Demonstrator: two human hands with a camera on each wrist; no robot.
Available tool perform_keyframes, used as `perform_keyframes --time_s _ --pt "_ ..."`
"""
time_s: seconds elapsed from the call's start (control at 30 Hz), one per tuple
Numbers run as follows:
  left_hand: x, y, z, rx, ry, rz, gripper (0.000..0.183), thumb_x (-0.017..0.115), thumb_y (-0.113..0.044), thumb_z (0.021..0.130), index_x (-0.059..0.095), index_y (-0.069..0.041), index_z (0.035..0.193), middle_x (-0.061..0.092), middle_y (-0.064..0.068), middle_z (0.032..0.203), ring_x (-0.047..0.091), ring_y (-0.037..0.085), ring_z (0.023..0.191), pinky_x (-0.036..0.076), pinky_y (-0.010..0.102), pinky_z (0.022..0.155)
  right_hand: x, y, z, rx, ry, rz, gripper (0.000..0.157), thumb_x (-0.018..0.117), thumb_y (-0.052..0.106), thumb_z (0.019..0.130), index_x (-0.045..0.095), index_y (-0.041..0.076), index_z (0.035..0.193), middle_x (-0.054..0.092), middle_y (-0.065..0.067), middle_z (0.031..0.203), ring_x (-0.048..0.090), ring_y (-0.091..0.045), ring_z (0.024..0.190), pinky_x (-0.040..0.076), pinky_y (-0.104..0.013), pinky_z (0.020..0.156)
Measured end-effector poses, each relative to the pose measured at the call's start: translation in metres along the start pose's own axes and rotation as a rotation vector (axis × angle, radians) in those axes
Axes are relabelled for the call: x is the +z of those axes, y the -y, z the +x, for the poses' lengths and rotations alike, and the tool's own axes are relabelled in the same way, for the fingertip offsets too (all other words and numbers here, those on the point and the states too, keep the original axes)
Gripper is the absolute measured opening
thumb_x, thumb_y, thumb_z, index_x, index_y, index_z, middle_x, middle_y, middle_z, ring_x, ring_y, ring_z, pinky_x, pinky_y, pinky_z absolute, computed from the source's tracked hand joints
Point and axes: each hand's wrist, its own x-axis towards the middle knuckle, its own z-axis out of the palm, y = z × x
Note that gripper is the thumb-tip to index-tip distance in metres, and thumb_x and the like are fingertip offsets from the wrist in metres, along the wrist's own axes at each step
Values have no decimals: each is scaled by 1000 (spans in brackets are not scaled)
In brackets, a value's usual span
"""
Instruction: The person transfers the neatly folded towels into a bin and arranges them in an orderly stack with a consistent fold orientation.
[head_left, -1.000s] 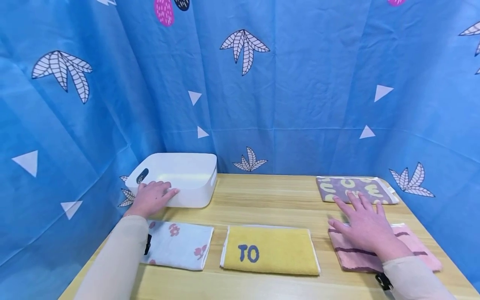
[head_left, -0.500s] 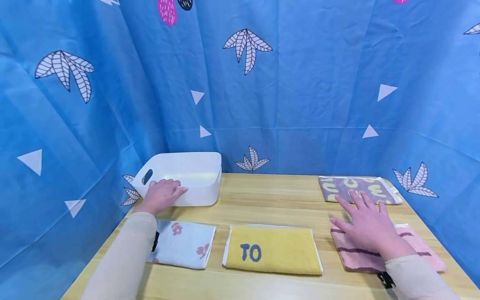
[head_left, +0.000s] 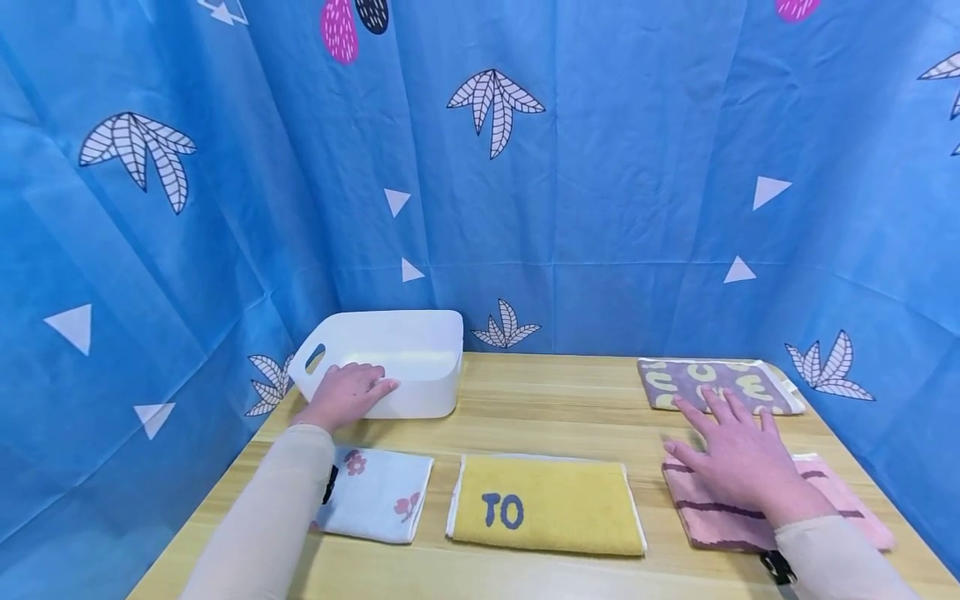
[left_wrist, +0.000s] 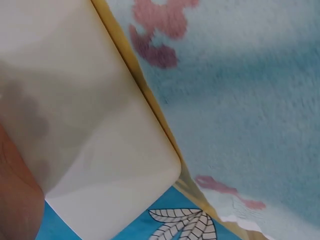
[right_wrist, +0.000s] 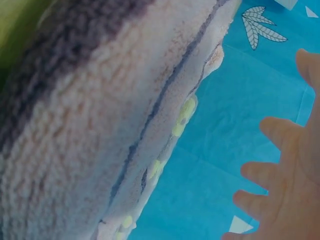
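Observation:
My left hand [head_left: 348, 395] grips the front rim of a white plastic basket [head_left: 420, 398] at the back left, its fingers over the edge and partly hidden. In the left wrist view the basket's wall [left_wrist: 110, 150] stands beside a folded light-blue towel [left_wrist: 250, 110] with pink flowers. My right hand [head_left: 738, 454] is spread above a folded pink towel [head_left: 862, 517] with dark stripes and holds nothing. The right wrist view shows those spread fingers apart from the pink towel [right_wrist: 100, 130].
A folded yellow towel [head_left: 555, 508] marked "TO" lies at the front middle of the wooden table [head_left: 540, 400]. Behind the right hand is a folded purple towel [head_left: 667, 385] with yellow letters. A blue patterned curtain [head_left: 615, 167] encloses the back and sides.
The basket has slid to the right along the table with my left hand on its rim. My right hand has stayed over the pink towel. The head view has shifted slightly.

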Motion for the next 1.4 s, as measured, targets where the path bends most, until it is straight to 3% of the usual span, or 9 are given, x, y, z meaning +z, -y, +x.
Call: perform_keyframes --time_s 0.23,0.63,0.9,1.13,1.23,1.4 --pt "2 -12 3 13 6 -7 67 29 -71 88 62 -19 115 62 4 116 52 26 109 34 53 92 -1 -3 -2 4 7 -11 80 34 73 85 26 26 149 19 -24 149 7 -51 134 0 -74 92" --pt "3 -35 8 -3 72 -36 78 30 -73 86 54 -15 132 53 8 132 42 30 125 22 57 103 -4 -1 -3 5 11 -14 80 34 73 85 25 24 149 19 -24 149 9 -50 133 -1 -74 92" --pt "8 -52 15 76 44 -17 71 31 -70 88 59 -17 125 60 4 122 50 26 115 32 52 98 -1 1 -3 17 22 -10 84 30 77 83 27 25 148 20 -25 149 10 -51 133 -2 -74 92" --pt "11 -72 18 137 12 26 61 32 -68 89 63 -21 111 63 -3 103 56 19 99 38 47 90 -3 4 -2 15 23 -8 84 29 77 83 29 24 148 20 -25 148 11 -51 132 0 -75 92" --pt "12 -83 20 139 13 37 56 33 -68 90 64 -23 106 63 -6 97 55 17 95 39 44 88 -4 4 -3 15 22 -8 83 31 76 83 29 24 148 20 -25 148 11 -51 132 1 -75 92" --pt "14 -102 22 117 42 41 60 32 -69 89 63 -24 113 63 -5 104 55 17 102 37 44 93 -4 4 -3 11 14 -10 81 35 74 84 29 24 147 21 -25 148 11 -52 132 2 -75 92"
